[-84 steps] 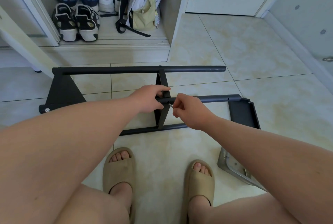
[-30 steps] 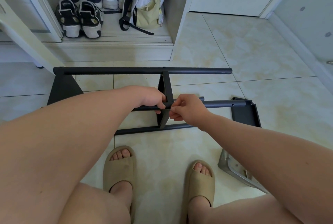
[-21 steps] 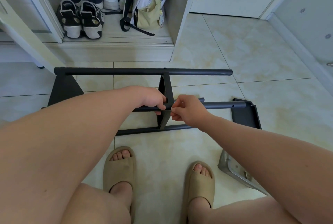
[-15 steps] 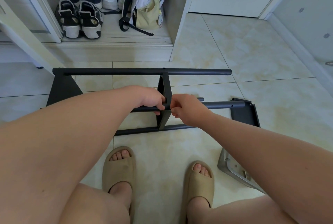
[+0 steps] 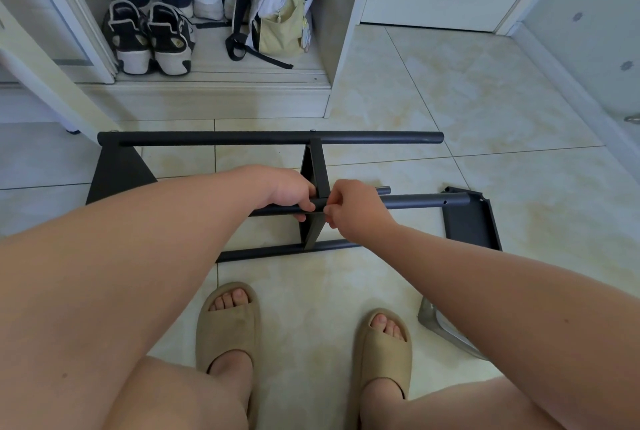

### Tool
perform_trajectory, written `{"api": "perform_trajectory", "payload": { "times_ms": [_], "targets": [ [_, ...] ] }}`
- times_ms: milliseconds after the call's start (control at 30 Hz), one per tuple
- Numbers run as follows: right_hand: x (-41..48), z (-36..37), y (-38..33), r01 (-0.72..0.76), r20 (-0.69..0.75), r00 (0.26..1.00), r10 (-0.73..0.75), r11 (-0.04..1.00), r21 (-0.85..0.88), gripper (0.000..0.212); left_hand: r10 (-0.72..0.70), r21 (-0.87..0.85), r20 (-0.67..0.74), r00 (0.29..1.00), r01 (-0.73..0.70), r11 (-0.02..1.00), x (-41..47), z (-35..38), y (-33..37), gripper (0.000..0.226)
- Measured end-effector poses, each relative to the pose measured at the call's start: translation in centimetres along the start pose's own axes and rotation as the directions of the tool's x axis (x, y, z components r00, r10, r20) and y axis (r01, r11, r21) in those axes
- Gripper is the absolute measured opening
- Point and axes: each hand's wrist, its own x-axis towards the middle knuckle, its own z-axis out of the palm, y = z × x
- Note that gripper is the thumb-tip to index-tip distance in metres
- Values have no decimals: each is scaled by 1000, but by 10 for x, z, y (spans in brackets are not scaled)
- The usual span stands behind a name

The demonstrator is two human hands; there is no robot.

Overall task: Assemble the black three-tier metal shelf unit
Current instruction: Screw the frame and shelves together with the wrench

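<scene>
The black shelf frame (image 5: pixel 313 166) lies on its side on the tiled floor (image 5: pixel 485 111), and both grips meet at its centre. The left grip (image 5: pixel 291 192) is curled round the middle pole (image 5: pixel 422 202), knuckles up, just left of the upright cross panel (image 5: pixel 311 156). The right grip (image 5: pixel 353 211) sits right against the other side of that panel, thumb above and fingertips (image 5: pixel 329 220) below, pinched together on the same pole at the joint. Whether anything smaller sits between those fingers is hidden. The two grips are nearly touching, with only the panel's edge between them.

Beyond the grips, the far pole (image 5: pixel 242 138) runs across the floor. Below them, the near pole (image 5: pixel 270 251) lies on the tiles. Far to the left of the left grip, a dark end panel (image 5: pixel 117 173) joins the poles. To the right of the right grip, a loose black tray (image 5: pixel 471 225) lies flat at the middle pole's open end.

Closer to the person than the grips are two beige slippers (image 5: pixel 228 322). A clear plastic piece (image 5: pixel 446 332) lies beside the right one. Well past the frame stand shoes (image 5: pixel 149 38) and a backpack (image 5: pixel 277 10) in a cupboard.
</scene>
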Motion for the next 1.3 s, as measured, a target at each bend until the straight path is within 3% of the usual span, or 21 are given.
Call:
{"api": "perform_trajectory", "payload": {
  "times_ms": [300,533,600,667,767,867,967,1200,1300],
  "targets": [
    [-7,-1,0,131,-18,988,-156,883,-450,13,-18,-111,-94,995,8,994,-5,3,-1,29],
    [-15,-13,6,171,18,983,-180,893,-416,23,-77,-216,-355,932,-1,976,-13,22,13,5],
    [-23,-23,15,165,6,984,-175,911,-378,24,-102,-157,-446,889,35,987,-15,27,18,7],
    [-32,-35,31,140,-15,988,-155,924,-357,22,-67,34,-558,827,104,994,-20,33,25,30],
    [-47,-54,65,75,-38,995,-95,929,-362,20,190,286,-646,739,4,958,-28,45,46,36],
    [-64,-74,108,-7,-70,997,-20,931,-365,18,418,440,-579,701,-163,883,-30,63,73,29],
    [-80,-90,156,-121,-98,991,94,938,-325,20,552,575,-421,720,-258,776,-21,89,97,23],
    [-97,-98,268,-277,33,952,306,899,-340,30,547,665,-48,836,-382,642,30,155,137,25],
    [-87,-88,312,-325,77,924,374,876,-356,29,456,579,15,890,-380,721,61,191,140,30]
  ]
}}
